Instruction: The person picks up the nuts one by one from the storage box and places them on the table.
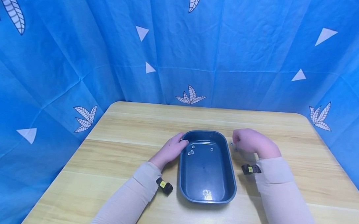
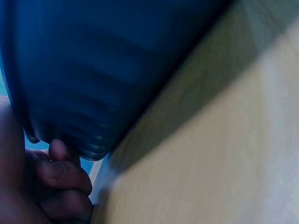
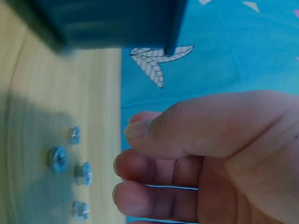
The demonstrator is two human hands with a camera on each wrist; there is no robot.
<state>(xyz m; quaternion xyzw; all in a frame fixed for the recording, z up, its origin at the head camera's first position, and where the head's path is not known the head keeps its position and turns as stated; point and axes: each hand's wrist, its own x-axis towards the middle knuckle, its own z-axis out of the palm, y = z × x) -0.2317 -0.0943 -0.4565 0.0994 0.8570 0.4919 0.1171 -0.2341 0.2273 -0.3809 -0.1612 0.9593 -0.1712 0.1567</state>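
Note:
A dark blue plastic tray [image 1: 207, 172] rests on the wooden table. Inside, toward its far end, lie several small metal nuts [image 1: 192, 152]. My left hand [image 1: 173, 148] grips the tray's far left corner, thumb over the rim and fingers outside, under the edge. Beyond the tray's right side is my right hand [image 1: 251, 141], held above more metal nuts [image 3: 57, 159] that lie loose on the table. Its fingers are bent, with the thumb tip against the index finger [image 3: 145, 116]; nothing shows between them.
The wooden table [image 1: 131, 130] has rounded far corners. Behind and beside it hangs a blue curtain [image 1: 181, 46] printed with white leaves and triangles. A small black wrist camera [image 1: 165, 186] is strapped at the left sleeve, another black camera [image 1: 248, 169] at the right.

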